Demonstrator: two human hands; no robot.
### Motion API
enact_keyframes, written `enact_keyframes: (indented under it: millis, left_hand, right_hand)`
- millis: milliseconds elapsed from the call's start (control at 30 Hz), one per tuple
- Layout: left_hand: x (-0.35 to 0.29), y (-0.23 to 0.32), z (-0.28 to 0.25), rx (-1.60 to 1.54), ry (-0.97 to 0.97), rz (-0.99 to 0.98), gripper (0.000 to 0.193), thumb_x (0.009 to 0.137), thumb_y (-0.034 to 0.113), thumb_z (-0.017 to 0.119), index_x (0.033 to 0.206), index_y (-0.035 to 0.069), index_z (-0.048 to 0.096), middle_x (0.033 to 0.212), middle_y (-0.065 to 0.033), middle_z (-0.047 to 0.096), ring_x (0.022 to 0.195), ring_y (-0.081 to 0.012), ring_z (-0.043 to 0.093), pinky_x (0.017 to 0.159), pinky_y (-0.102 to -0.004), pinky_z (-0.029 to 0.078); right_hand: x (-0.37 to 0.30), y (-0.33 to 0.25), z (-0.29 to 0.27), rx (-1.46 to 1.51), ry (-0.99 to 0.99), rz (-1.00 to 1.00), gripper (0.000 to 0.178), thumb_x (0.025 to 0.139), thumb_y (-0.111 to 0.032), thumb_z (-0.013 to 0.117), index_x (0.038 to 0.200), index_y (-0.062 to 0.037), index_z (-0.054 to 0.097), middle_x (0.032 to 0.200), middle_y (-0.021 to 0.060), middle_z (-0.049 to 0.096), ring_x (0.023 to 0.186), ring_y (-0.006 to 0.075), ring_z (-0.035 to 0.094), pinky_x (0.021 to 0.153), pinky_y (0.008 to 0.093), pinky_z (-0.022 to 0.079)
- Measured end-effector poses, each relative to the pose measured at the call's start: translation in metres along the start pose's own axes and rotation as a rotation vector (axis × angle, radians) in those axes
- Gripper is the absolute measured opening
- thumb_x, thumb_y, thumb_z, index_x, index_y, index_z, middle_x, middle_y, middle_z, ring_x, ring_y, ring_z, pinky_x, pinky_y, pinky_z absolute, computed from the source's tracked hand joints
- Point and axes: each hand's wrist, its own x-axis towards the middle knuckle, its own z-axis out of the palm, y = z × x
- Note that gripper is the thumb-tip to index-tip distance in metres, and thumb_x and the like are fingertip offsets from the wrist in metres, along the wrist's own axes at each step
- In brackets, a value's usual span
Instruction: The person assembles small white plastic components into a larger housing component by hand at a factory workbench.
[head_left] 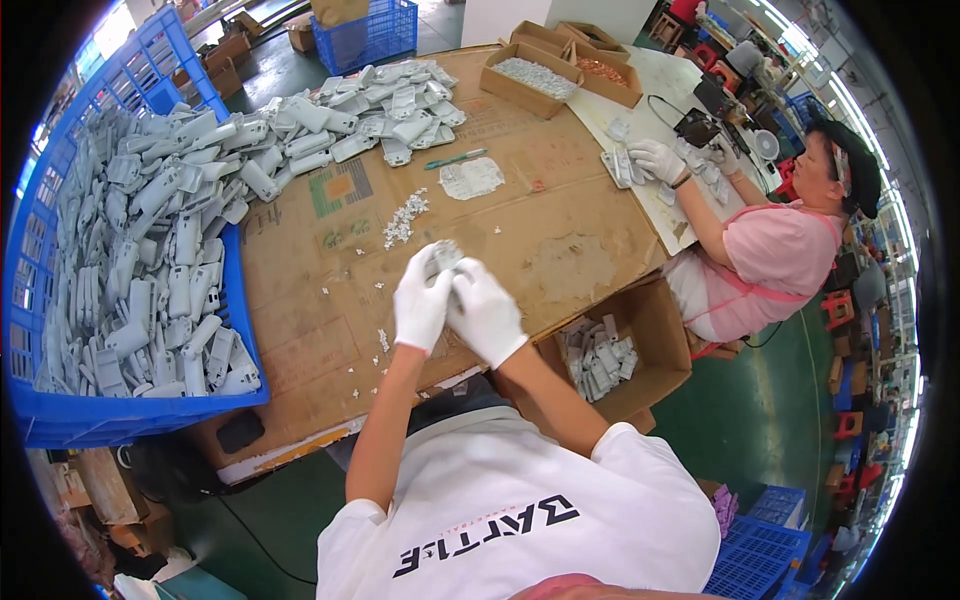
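Note:
My left hand (421, 303), in a white glove, is closed around a pale grey plastic housing (446, 253) above the cardboard-covered table (560, 200). The gloved fingers of my right hand (486, 312) press against the near side of the same housing. Both hands hide most of it. Just beyond them lies a small heap of tiny white plastic parts (404, 221), with a few more strewn to the left of my wrist. A green pen (455, 159) and a scrap of paper (472, 179) rest farther off.
A blue crate (150, 405) on the left overflows with similar housings (165, 200), spilling along the far edge. An open cardboard box (655, 350) beside my right arm holds more. Small cartons (530, 80) stand at the back. A co-worker (775, 250) in pink handles parts at right.

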Motion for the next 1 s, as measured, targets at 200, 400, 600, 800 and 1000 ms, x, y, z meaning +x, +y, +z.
enact_keyframes:
  millis: [200,400,600,800,1000]
  left_hand:
    - [0.063,0.02,0.005,0.257,-0.048,0.127,0.05,0.088,0.02,0.067,0.132,-0.002,0.056,0.127,-0.0198,0.064,0.116,-0.0269,0.064,0.099,-0.0361,0.049]
    - [0.158,0.004,-0.017,0.828,0.153,0.239,0.034,0.086,0.024,0.066,0.117,0.011,0.063,0.113,-0.0177,0.064,0.103,-0.037,0.065,0.088,-0.0463,0.053]
    - [0.247,0.015,-0.004,1.279,0.183,0.547,0.038,0.083,0.031,0.072,0.118,0.018,0.065,0.106,-0.0123,0.063,0.097,-0.0304,0.065,0.081,-0.0416,0.055]
    - [0.304,-0.015,0.021,1.546,0.272,0.33,0.024,0.094,0.032,0.057,0.1,0.014,0.072,0.099,-0.009,0.068,0.092,-0.0259,0.068,0.072,-0.0418,0.054]
    - [0.28,0.003,-0.003,1.43,0.189,0.424,0.033,0.102,0.031,0.046,0.089,0.011,0.07,0.077,-0.0085,0.074,0.071,-0.0283,0.074,0.062,-0.0452,0.055]
  right_hand:
    - [0.082,0.159,-0.044,-0.669,0.05,0.179,0.019,0.088,-0.015,0.057,0.105,-0.0068,0.063,0.093,0.0095,0.058,0.085,0.0273,0.06,0.071,0.0403,0.053]
    - [0.103,0.319,-0.07,-1.032,-0.029,0.4,0.022,0.09,-0.023,0.059,0.103,-0.0072,0.068,0.104,0.0138,0.063,0.101,0.0316,0.061,0.087,0.0451,0.05]
    - [0.125,0.197,-0.04,-0.939,-0.161,0.177,0.03,0.087,-0.036,0.067,0.101,-0.0102,0.063,0.107,0.01,0.06,0.097,0.0278,0.06,0.081,0.0434,0.049]
    - [0.12,0.105,0.066,0.121,-0.112,-0.117,0.016,0.085,-0.013,0.067,0.1,-0.01,0.063,0.105,0.0101,0.063,0.099,0.0309,0.062,0.083,0.0435,0.051]
    - [0.149,0.112,0.099,0.238,-0.265,0.026,0.012,0.084,-0.015,0.07,0.094,-0.0104,0.066,0.092,0.0117,0.066,0.087,0.0337,0.065,0.076,0.0439,0.052]
